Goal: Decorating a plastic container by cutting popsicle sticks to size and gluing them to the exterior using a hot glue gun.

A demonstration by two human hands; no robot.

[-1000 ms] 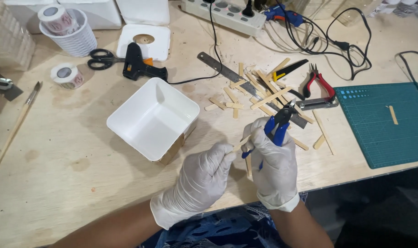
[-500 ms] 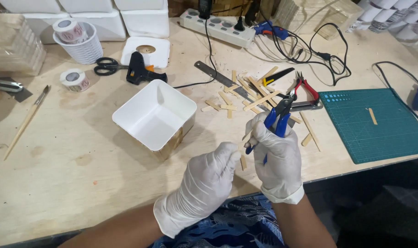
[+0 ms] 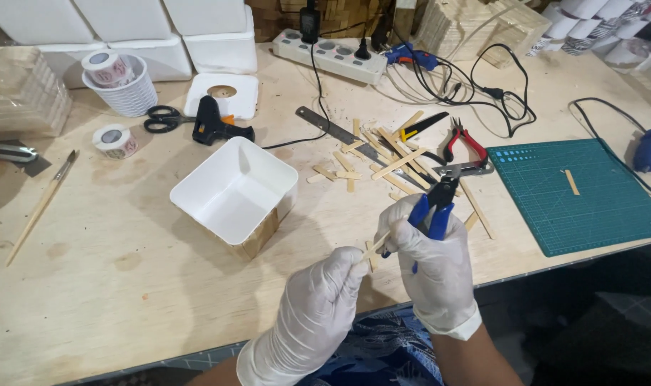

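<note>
1. The left hand (image 3: 318,307), in a white glove, is closed, its fingertips pinching one end of a thin wooden stick (image 3: 376,246) over the near edge of the table (image 3: 125,300).
2. The right hand (image 3: 432,261), also gloved, is wrapped tightly around the blue handles of a pair of pliers (image 3: 436,207). The stick's other end reaches that hand; whether the pliers' tip touches it cannot be told.
3. Just left of the hands stands a white square tray (image 3: 232,189), tilted slightly, with a brown underside showing at its near corner.
4. Beyond the hands lies a loose pile of sticks (image 3: 382,161) across a metal ruler (image 3: 325,125), with red-handled pliers (image 3: 465,146) and a yellow-and-black cutter (image 3: 422,126) beside them.
5. To the right a green cutting mat (image 3: 590,193) carries one short stick piece (image 3: 570,181).
6. Further left lie a black glue gun (image 3: 218,125), scissors (image 3: 166,119), a tape roll (image 3: 114,141) and a brush (image 3: 43,204).
7. At the far edge sit a white basket (image 3: 125,89) holding another tape roll, foam boxes (image 3: 154,28), a power strip (image 3: 332,53) and a blue glue gun (image 3: 410,55) among black cables.
</note>
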